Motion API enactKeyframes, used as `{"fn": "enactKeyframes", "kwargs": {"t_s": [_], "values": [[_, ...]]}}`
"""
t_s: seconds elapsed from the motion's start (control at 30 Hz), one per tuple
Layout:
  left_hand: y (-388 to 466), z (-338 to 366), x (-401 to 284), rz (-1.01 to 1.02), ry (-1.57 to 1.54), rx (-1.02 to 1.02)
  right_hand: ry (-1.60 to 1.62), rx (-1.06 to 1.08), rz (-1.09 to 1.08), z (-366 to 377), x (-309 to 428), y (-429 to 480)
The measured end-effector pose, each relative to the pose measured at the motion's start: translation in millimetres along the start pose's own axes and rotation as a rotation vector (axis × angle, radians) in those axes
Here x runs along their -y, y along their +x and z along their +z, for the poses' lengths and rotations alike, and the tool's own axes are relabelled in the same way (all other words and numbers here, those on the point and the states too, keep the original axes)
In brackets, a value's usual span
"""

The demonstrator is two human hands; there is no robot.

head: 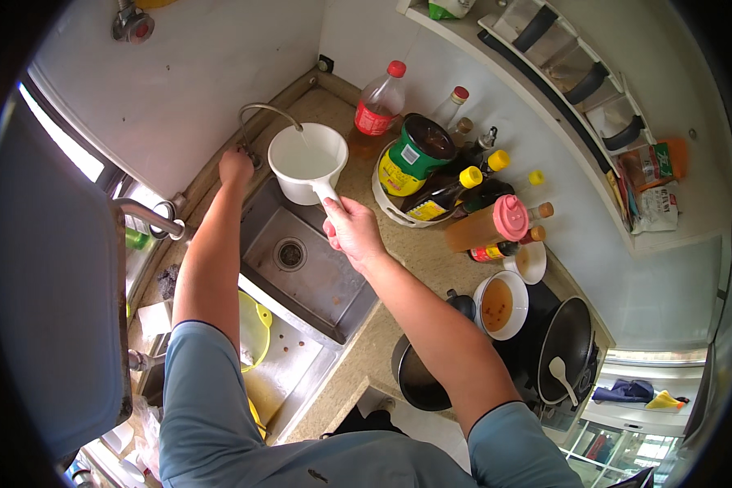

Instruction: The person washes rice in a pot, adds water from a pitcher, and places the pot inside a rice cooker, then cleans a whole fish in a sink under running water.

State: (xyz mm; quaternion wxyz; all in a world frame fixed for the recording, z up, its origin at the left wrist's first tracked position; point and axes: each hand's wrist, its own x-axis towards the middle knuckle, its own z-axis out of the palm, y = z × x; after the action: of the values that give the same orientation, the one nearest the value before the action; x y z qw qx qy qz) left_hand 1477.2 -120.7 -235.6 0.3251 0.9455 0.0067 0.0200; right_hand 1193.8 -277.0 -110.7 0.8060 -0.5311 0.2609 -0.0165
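Note:
My right hand point(355, 232) grips the handle of a white plastic dipper point(305, 157), held under the tip of a thin curved metal faucet point(268, 106). Pale liquid shows inside the dipper, and a faint stream seems to fall from the spout. At the faucet's base, my left hand point(236, 166) is closed around or against something there; the fingers are mostly hidden. Below the dipper lies a stainless steel sink basin point(317, 262) with a round drain strainer point(290, 254). A second basin point(293, 366) nearer me holds a yellow-green rimmed strainer or bowl point(267, 315).
Right of the dipper stand a large plastic bottle point(378, 110) and a white basket point(402, 213) of sauce bottles. Farther right are a bowl of brownish liquid point(498, 305), a dark pot point(421, 381) and a wok point(564, 348). A shelf point(524, 85) overhangs the counter.

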Motion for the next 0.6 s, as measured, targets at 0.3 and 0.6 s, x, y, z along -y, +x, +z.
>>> {"fn": "enactKeyframes", "kwargs": {"t_s": [0.3, 0.6], "values": [[-27.6, -8.9, -14.4, 0.147, -0.018, 0.115, -0.001, -0.020, -0.019, -19.6, 4.5, -22.6], [-218.1, -16.7, -15.6, 0.087, -0.571, -0.100, 0.060, -0.037, -0.011, -46.0, 26.5, -181.1]]}}
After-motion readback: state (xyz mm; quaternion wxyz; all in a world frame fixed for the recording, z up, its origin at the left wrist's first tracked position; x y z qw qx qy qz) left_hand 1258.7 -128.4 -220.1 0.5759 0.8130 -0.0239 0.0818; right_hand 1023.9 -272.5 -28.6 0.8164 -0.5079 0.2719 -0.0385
